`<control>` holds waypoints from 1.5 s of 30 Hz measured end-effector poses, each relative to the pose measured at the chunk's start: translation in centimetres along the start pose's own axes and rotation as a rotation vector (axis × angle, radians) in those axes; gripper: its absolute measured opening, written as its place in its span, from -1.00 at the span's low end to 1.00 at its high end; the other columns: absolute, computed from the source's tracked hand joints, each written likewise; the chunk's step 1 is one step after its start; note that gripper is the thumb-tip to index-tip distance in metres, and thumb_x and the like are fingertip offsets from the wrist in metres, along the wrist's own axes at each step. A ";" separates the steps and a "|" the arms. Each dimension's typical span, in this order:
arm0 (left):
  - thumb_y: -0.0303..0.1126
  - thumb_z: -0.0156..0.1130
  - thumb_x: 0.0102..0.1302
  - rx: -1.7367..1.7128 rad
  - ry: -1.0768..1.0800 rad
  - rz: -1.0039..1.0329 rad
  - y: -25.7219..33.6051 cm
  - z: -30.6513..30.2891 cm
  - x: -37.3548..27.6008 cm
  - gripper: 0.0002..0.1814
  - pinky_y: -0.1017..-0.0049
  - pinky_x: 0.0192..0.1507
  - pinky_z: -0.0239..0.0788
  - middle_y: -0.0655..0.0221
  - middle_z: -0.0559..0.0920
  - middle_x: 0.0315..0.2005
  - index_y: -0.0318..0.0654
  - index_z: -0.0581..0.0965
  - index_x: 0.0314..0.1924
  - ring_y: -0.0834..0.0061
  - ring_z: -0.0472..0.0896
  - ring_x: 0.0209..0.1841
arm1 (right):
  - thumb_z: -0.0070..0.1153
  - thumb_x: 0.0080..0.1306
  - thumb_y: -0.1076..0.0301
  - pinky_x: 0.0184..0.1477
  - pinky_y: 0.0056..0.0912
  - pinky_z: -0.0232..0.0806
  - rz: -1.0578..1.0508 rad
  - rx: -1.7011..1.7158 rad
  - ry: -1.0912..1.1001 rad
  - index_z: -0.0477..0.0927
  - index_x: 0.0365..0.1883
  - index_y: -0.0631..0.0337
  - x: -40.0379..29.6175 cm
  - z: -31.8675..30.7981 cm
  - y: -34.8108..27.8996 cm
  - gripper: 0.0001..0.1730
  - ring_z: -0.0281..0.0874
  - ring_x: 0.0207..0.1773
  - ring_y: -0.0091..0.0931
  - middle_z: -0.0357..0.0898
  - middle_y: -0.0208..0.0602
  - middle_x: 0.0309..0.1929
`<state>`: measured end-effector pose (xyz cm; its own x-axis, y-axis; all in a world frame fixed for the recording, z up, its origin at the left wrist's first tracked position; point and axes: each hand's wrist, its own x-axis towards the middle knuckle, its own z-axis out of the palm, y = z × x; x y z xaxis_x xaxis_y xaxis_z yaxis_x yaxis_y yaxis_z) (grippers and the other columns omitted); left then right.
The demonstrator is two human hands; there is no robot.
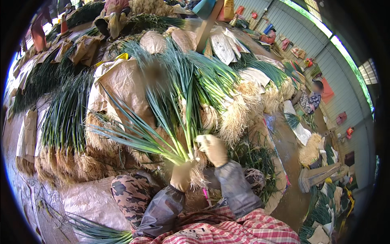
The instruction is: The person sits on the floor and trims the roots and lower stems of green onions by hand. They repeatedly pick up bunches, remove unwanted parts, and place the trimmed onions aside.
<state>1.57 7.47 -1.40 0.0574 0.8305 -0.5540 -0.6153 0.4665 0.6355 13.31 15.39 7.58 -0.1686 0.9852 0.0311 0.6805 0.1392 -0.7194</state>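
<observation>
My left hand point(182, 175), in a tan work glove, grips a spread bunch of green onions point(176, 149) low on the stems. Their pale roots point(198, 177) hang down beside that hand. Close to the stems on the right is my right hand point(214, 149), gloved with curled fingers. Whether those fingers pinch a stem or root is not clear. Beyond my hands, green onions point(210, 77) lie heaped with roots towards me, next to a tan woven sack point(123, 82). Another bunch point(103, 228) rests at my lower left.
Loose green leaves point(259, 164) lie right of my knee. Onion rows point(68, 116) and sacking point(91, 201) extend left. A wooden post point(207, 30) stands ahead. A person point(310, 97) sits at the right, another point(114, 21) is at the back. Wet floor point(297, 186) runs along the right.
</observation>
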 end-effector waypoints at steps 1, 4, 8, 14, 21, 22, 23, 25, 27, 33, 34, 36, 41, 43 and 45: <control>-0.46 0.16 0.20 0.011 0.034 0.018 -0.1 0.3 -0.1 -0.67 0.37 -0.28 0.49 0.20 0.58 -0.30 -0.44 0.42 -0.05 0.35 0.59 -0.33 | -0.07 0.38 -0.08 -0.38 -0.38 0.45 0.050 -0.238 -0.113 0.61 -0.18 0.20 0.8 0.5 -1.4 -0.51 0.58 -0.45 -0.52 0.64 -0.31 -0.43; -0.68 0.18 0.16 0.096 0.122 0.064 -1.2 0.1 0.8 -0.69 0.47 -0.34 0.50 0.25 0.60 -0.37 -0.43 0.43 -0.06 0.43 0.60 -0.40 | 0.02 0.29 -0.13 -0.37 -0.22 0.41 -0.111 -0.529 0.007 0.59 -0.32 0.21 3.3 3.3 -1.3 -0.49 0.58 -0.47 -0.30 0.59 -0.18 -0.50; -0.63 0.24 0.12 0.111 0.185 0.037 -0.9 -0.3 0.4 -0.76 0.54 -0.51 0.40 0.31 0.58 -0.44 -0.43 0.48 -0.17 0.50 0.54 -0.52 | -0.04 0.36 0.05 -0.43 -0.23 0.39 -0.253 -0.890 -0.152 0.57 -0.35 0.17 3.3 2.6 -1.7 -0.64 0.53 -0.52 -0.32 0.58 -0.24 -0.49; -0.55 0.19 0.15 -0.136 0.064 0.154 0.2 0.3 -1.4 -0.84 0.55 -0.45 0.39 0.32 0.58 -0.46 -0.44 0.50 -0.25 0.53 0.51 -0.49 | -0.04 0.39 0.10 -0.58 -0.44 0.32 0.006 0.460 0.076 0.57 -0.43 0.19 -3.8 -3.2 -2.4 -0.64 0.48 -0.61 -0.52 0.60 -0.32 -0.49; -0.31 -0.01 0.41 -0.325 -0.599 0.045 -1.2 -3.4 0.7 -0.59 0.48 0.19 0.23 0.17 0.55 0.04 -0.42 0.41 0.16 0.40 0.46 0.12 | 0.06 0.35 0.12 -0.25 -0.51 0.46 -0.047 0.596 -0.002 0.57 -0.08 0.15 0.0 -5.0 5.6 -0.67 0.58 -0.32 -0.59 0.63 -0.32 -0.25; -0.29 -0.01 0.42 -0.223 -0.557 0.079 -0.5 -2.7 0.2 -0.60 0.49 0.21 0.19 0.22 0.55 0.03 -0.29 0.42 0.18 0.42 0.45 0.13 | 0.06 0.35 0.14 -0.29 -0.45 0.47 0.150 0.418 -0.124 0.60 -0.10 0.15 0.1 -2.6 6.2 -0.70 0.60 -0.31 -0.60 0.66 -0.34 -0.26; -0.27 0.00 0.43 -0.121 -0.508 0.110 0.4 -2.1 -0.4 -0.61 0.49 0.23 0.15 0.26 0.56 0.03 -0.17 0.43 0.20 0.44 0.44 0.14 | 0.05 0.35 0.10 -0.27 -0.39 0.47 0.151 0.032 -0.075 0.64 -0.15 0.09 0.6 -0.4 6.1 -0.70 0.61 -0.34 -0.57 0.68 -0.36 -0.30; -0.36 0.08 0.33 -0.188 -0.245 0.130 0.9 -0.2 -1.4 -0.63 0.37 -0.08 0.47 0.30 0.61 -0.19 -0.37 0.47 0.09 0.42 0.59 -0.16 | 0.10 0.28 0.04 -0.32 -0.28 0.37 0.133 -0.242 0.014 0.64 -0.33 0.13 2.8 2.5 5.4 -0.67 0.55 -0.45 -0.39 0.63 -0.27 -0.44; -0.44 0.00 0.34 -0.426 -0.280 0.081 -0.1 -1.2 -0.3 -0.58 0.43 -0.18 0.52 0.30 0.59 -0.13 -0.24 0.39 0.21 0.42 0.59 -0.25 | 0.11 0.28 0.06 -0.35 -0.24 0.33 0.131 -0.425 -0.097 0.61 -0.40 0.18 4.7 4.4 5.9 -0.66 0.52 -0.47 -0.29 0.61 -0.18 -0.47; -0.48 -0.02 0.31 -0.183 -0.148 0.070 -1.7 -2.4 1.5 -0.61 0.40 -0.15 0.50 0.24 0.58 -0.13 -0.33 0.37 0.15 0.36 0.59 -0.19 | 0.00 0.40 0.32 -0.49 -0.60 0.30 0.163 0.848 -0.230 0.58 -0.17 0.31 0.2 3.7 4.0 -0.77 0.45 -0.48 -0.66 0.57 -0.39 -0.45; -0.49 0.02 0.29 -0.129 -0.113 -0.004 -1.5 -1.8 1.3 -0.64 0.38 -0.13 0.49 0.24 0.58 -0.13 -0.36 0.39 0.10 0.36 0.58 -0.17 | 0.00 0.40 0.31 -0.50 -0.59 0.29 0.144 0.825 -0.205 0.59 -0.21 0.30 -0.4 3.7 4.9 -0.77 0.44 -0.48 -0.66 0.57 -0.41 -0.45; -0.54 0.08 0.25 0.008 -0.222 0.218 -2.0 -1.9 1.1 -0.67 0.40 -0.11 0.46 0.27 0.58 -0.16 -0.37 0.42 0.04 0.39 0.58 -0.18 | 0.01 0.40 0.26 -0.50 -0.56 0.27 0.172 0.737 -0.205 0.59 -0.29 0.29 -0.9 3.2 5.8 -0.74 0.44 -0.49 -0.66 0.57 -0.42 -0.47; -0.63 0.19 0.18 0.073 -0.031 0.107 -1.6 -0.5 0.5 -0.71 0.48 -0.10 0.42 0.36 0.60 -0.25 -0.36 0.48 -0.06 0.47 0.57 -0.23 | 0.13 0.29 0.12 -0.46 -0.37 0.31 0.245 -0.102 -0.018 0.59 -0.43 0.27 2.3 2.6 4.2 -0.65 0.50 -0.53 -0.50 0.55 -0.29 -0.60; -0.63 0.20 0.18 0.107 0.001 0.158 -2.1 -0.6 0.8 -0.71 0.49 -0.15 0.44 0.34 0.61 -0.26 -0.37 0.48 -0.06 0.47 0.58 -0.26 | 0.20 0.15 0.03 -0.38 -0.17 0.36 -0.004 -0.461 0.087 0.55 -0.50 0.24 3.4 2.8 3.7 -0.60 0.51 -0.49 -0.14 0.52 -0.02 -0.56; -0.63 0.22 0.17 0.126 0.040 0.168 -2.3 -0.8 0.9 -0.70 0.49 -0.21 0.45 0.33 0.61 -0.27 -0.38 0.48 -0.06 0.48 0.58 -0.30 | 0.16 0.17 0.02 -0.40 -0.13 0.34 -0.135 -0.525 0.155 0.47 -0.62 0.16 2.7 3.1 3.2 -0.61 0.52 -0.51 -0.20 0.52 -0.09 -0.61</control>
<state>2.38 6.88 -3.77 -0.0699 0.8882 -0.4541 -0.5100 0.3594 0.7815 12.77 18.22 3.24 -0.1992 0.9529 0.2287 0.9305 0.2571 -0.2610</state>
